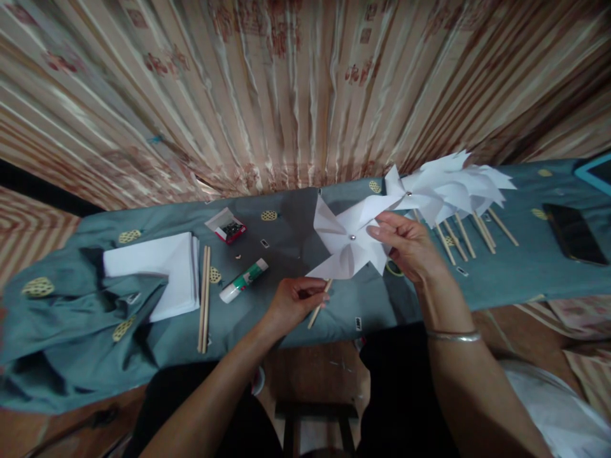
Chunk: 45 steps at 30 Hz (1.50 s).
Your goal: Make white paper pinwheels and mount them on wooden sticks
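A white paper pinwheel with a silver pin at its centre is held up over the table. My left hand is closed around its wooden stick, below the paper blades. With thumb and fingers, my right hand pinches a blade on the pinwheel's right side. Just behind and to the right lie several finished-looking white pinwheels, overlapping, their sticks pointing toward me. The upper part of the held stick is hidden behind the paper.
On the cloth-covered table at left are a stack of white paper, two wooden sticks, a glue stick and a small red box of pins. A phone and a blue-edged tablet lie at far right. A striped curtain hangs behind.
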### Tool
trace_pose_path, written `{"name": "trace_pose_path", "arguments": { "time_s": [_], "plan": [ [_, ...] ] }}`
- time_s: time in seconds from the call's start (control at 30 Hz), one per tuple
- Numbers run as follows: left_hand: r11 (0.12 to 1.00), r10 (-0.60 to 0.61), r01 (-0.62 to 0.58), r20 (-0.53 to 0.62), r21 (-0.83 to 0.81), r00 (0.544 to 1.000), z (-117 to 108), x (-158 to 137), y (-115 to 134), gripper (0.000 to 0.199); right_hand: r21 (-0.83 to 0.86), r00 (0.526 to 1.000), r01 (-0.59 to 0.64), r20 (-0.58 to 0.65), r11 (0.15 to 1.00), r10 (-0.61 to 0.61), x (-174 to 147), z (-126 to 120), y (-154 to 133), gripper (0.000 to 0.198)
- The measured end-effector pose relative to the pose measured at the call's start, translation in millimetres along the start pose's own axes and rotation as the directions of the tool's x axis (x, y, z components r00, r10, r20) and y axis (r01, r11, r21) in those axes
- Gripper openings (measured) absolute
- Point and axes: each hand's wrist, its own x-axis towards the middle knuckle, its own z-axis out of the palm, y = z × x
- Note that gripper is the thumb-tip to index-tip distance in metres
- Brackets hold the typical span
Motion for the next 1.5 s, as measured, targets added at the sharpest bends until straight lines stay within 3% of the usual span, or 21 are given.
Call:
{"name": "trace_pose_path", "arguments": {
  "time_s": [0.2,0.5,0.73,1.3,1.5],
  "plan": [
    [0.998,0.039,-0.038,-0.024,0.052,0.999,-2,1,-8,0.032,0.001,1.000,-0.018,-0.014,1.000,0.018,0,5,6,0.038],
    [0.994,0.073,-0.065,-0.085,0.092,0.994,-1,1,-6,0.025,0.146,0.982,-0.092,-0.151,0.985,0.114,-4,18,14,0.039],
    [0.992,0.088,-0.078,-0.093,0.104,0.992,-2,2,-9,0.025,0.148,0.992,-0.123,-0.014,0.981,0.126,-9,21,17,0.031],
    [0.994,0.094,-0.087,-0.121,0.059,0.988,0,3,-7,0.024,0.387,0.960,-0.272,0.045,0.881,0.276,-14,32,27,0.022],
    [0.995,0.102,-0.100,-0.123,0.022,0.987,0,4,-8,0.025,0.581,0.951,-0.291,0.088,0.760,0.297,-16,39,33,0.022]
  ]
}}
